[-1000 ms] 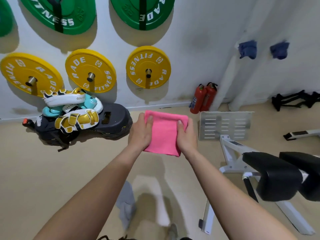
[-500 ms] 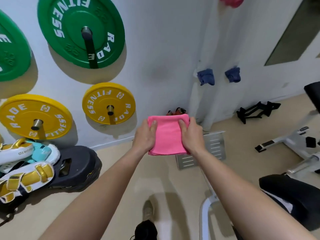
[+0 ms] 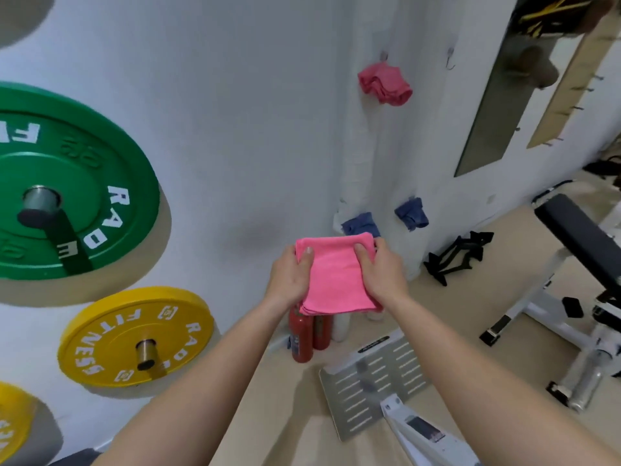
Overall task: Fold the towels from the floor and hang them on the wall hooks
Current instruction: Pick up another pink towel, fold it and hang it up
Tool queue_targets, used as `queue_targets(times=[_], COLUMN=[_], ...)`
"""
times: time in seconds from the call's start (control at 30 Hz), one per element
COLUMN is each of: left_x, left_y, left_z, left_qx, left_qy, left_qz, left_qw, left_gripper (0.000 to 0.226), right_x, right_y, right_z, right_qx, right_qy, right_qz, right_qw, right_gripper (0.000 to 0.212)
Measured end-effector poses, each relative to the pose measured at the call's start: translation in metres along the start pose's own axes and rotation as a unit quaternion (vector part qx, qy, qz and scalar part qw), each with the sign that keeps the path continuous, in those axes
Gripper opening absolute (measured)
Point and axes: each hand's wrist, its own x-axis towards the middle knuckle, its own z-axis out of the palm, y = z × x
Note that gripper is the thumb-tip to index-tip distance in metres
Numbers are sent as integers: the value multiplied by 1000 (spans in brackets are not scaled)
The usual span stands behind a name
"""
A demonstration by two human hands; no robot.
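Closer to the wall corner than half a second back, head tipped up: the upper hooks now show in full, where only the edge of a pink cloth showed before. Grip unchanged. Left hand (image 3: 290, 277) and right hand (image 3: 381, 275) each clasp one side of the folded pink towel (image 3: 336, 280), thumbs pressed on top, and hold it flat in the air at arm's length, in front of the corner. Below it on the floor: two red fire extinguishers (image 3: 301, 338) against the wall, slotted metal plate (image 3: 373, 381) near them. Behind the towel, low on the wall: first blue towel (image 3: 361, 224) and second blue towel (image 3: 411, 214), hung side by side. Higher up: hung pink towel (image 3: 384, 83), bunched on its hook; bare hook (image 3: 450, 61) to its right.
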Motion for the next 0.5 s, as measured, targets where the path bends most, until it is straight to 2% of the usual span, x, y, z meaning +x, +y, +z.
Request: queue_targets(times=[0.13, 0.3, 0.5], left_x=[79, 169, 276], left_y=[32, 88, 174], left_z=[34, 96, 185], left_qx=[-24, -58, -84], left_qy=[-3, 10, 27], left_qz=[15, 24, 28], left_qw=[1000, 998, 996], left_gripper=[36, 32, 18], right_x=[85, 196, 345], right_y=[19, 52, 99], right_z=[-16, -51, -120], right_qx=[32, 65, 61], right_qy=[10, -31, 7], right_qz=[26, 43, 12], right_qw=[999, 997, 998], right_gripper=[38, 35, 35])
